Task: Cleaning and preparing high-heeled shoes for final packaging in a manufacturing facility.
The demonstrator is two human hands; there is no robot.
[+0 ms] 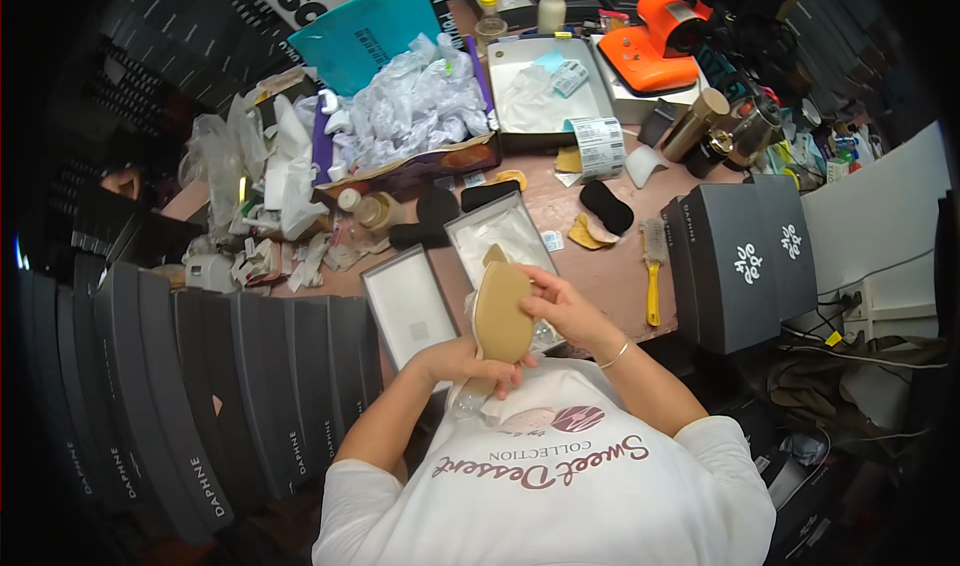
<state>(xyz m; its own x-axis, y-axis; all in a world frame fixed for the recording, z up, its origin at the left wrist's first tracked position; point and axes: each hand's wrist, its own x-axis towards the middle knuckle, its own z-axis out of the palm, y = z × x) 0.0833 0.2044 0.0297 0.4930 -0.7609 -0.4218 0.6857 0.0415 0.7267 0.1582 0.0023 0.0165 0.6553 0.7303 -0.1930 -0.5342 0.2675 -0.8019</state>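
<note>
shoe sole-up, between 2 hands above table edge | left hand clasped on its heel end | right hand gripping its right side | open shoebox just behind | yellow-handled brush to the right

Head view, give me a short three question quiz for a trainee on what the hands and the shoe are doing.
1. True or false: the shoe is held sole up.
2. Which hand grips the shoe at its lower end? A. left hand B. right hand C. neither
3. What lies right of the open box, near the edge of the table?

Key
1. True: the tan sole faces the camera.
2. A: the left hand grips the lower end, while the right hand steadies the side higher up.
3. A brush with a yellow handle.
</note>
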